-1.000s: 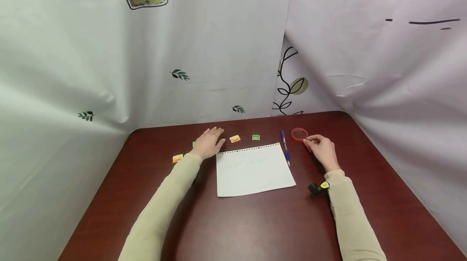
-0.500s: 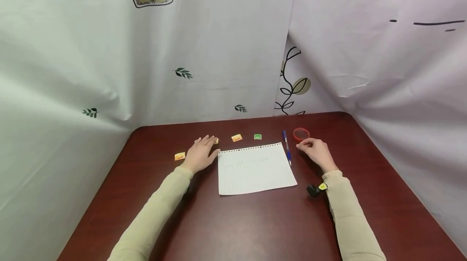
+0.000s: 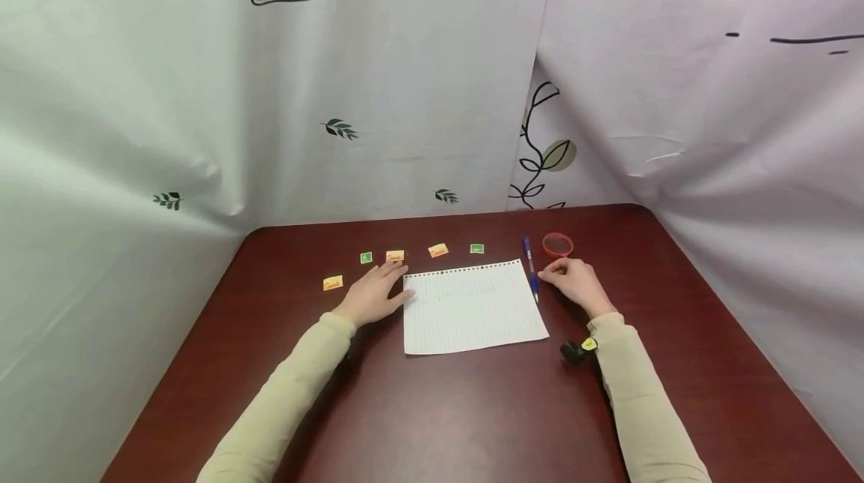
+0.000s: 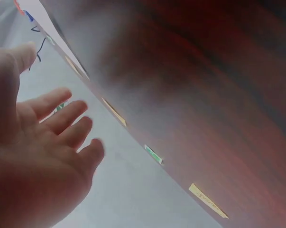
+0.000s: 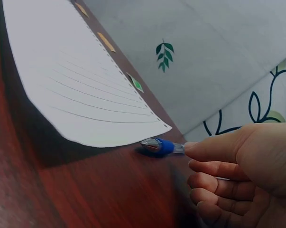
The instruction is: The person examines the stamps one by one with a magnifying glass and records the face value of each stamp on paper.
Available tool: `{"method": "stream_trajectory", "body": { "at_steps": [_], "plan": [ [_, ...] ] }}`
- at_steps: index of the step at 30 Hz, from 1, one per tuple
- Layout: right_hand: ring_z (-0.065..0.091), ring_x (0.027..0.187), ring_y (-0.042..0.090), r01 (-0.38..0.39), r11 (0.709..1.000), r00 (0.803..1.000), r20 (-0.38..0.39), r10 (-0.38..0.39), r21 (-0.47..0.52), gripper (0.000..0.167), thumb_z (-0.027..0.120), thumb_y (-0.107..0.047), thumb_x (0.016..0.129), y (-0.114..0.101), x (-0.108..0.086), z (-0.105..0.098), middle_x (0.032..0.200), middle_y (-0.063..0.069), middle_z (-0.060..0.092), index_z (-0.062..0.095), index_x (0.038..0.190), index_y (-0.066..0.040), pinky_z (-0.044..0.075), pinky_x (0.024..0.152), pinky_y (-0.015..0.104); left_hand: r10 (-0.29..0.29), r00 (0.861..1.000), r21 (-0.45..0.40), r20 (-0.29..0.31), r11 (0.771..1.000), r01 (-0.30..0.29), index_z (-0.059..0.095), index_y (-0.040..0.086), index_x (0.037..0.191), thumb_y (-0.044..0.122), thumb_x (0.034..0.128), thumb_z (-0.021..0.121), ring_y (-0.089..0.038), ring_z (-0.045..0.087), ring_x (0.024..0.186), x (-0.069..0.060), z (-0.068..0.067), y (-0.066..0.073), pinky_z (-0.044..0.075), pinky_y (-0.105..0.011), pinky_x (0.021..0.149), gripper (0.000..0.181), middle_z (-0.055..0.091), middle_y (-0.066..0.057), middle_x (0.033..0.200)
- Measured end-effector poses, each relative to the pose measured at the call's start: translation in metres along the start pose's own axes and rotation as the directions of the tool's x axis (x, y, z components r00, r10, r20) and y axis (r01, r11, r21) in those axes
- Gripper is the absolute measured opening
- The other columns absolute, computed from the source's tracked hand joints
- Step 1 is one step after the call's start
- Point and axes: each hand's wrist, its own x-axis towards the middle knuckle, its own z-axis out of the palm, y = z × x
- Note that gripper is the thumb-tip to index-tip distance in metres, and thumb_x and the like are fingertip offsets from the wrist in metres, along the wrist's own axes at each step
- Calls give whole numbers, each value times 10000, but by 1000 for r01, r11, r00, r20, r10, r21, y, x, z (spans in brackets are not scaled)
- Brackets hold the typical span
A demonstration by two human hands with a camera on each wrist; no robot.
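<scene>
My left hand (image 3: 370, 297) is by the left edge of a lined paper sheet (image 3: 472, 318), fingers spread and fairly straight. Just beyond its fingertips lies a small orange-and-white sticker (image 3: 395, 256); the left wrist view shows nothing in the palm. My right hand (image 3: 575, 284) has its fingertips right beside a blue pen (image 3: 529, 262), which lies along the sheet's right edge. In the right wrist view the thumb overlaps the pen's clear barrel (image 5: 178, 148), the other fingers loosely curled; contact is unclear. A red-rimmed magnifying glass (image 3: 557, 245) lies beyond this hand, its handle hidden.
More small stickers lie across the back of the dark red table (image 3: 445, 415): a green one (image 3: 366, 258), another green one (image 3: 477, 249), an orange one (image 3: 439, 250) and one farther left (image 3: 333, 283). A white printed curtain (image 3: 405, 93) hangs behind the table.
My right hand has left the magnifying glass's handle and moved left to the pen. My left hand has drawn back from the stickers, uncovering a green and an orange one.
</scene>
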Motion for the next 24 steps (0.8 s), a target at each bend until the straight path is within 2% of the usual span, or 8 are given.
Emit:
{"method": "stream_trajectory", "body": {
  "at_steps": [5, 12, 16, 24],
  "plan": [
    [613, 817, 234, 4, 1000, 1000, 18, -4, -26, 269, 723, -266, 938, -3, 1, 4, 879, 87, 715, 738, 1007, -7, 461, 723, 343, -33, 998, -15, 57, 999, 34, 452, 82, 1524, 503, 991, 585, -306, 316, 1483, -2, 1, 1, 279, -472, 1185, 692, 411, -128, 1572],
    [620, 804, 230, 5, 1000, 1000, 21, -4, -14, 285, 732, -272, 933, -4, 2, 7, 867, 87, 718, 734, 1007, 4, 471, 718, 344, -1, 993, -38, 119, 999, 5, 447, 59, 1521, 515, 958, 631, -324, 338, 1471, -5, 2, 9, 362, -507, 1132, 747, 371, -137, 1594],
    [618, 790, 220, 3, 1000, 1000, 23, -2, -10, 290, 732, -281, 929, -5, 3, 9, 858, 80, 714, 732, 1005, -1, 472, 719, 346, -21, 986, -62, 163, 998, 32, 412, 82, 1546, 520, 949, 642, -289, 330, 1478, -7, 3, 10, 402, -493, 1104, 776, 308, -102, 1630],
    [583, 726, 203, 8, 1000, 999, 51, -7, -20, 311, 750, -305, 911, -11, -1, 10, 796, 49, 687, 731, 1004, -9, 457, 673, 340, -48, 981, -105, 187, 992, 68, 398, 96, 1556, 558, 919, 659, -275, 333, 1478, -7, 3, 9, 405, -499, 1099, 830, 282, -76, 1645]
  ]
}}
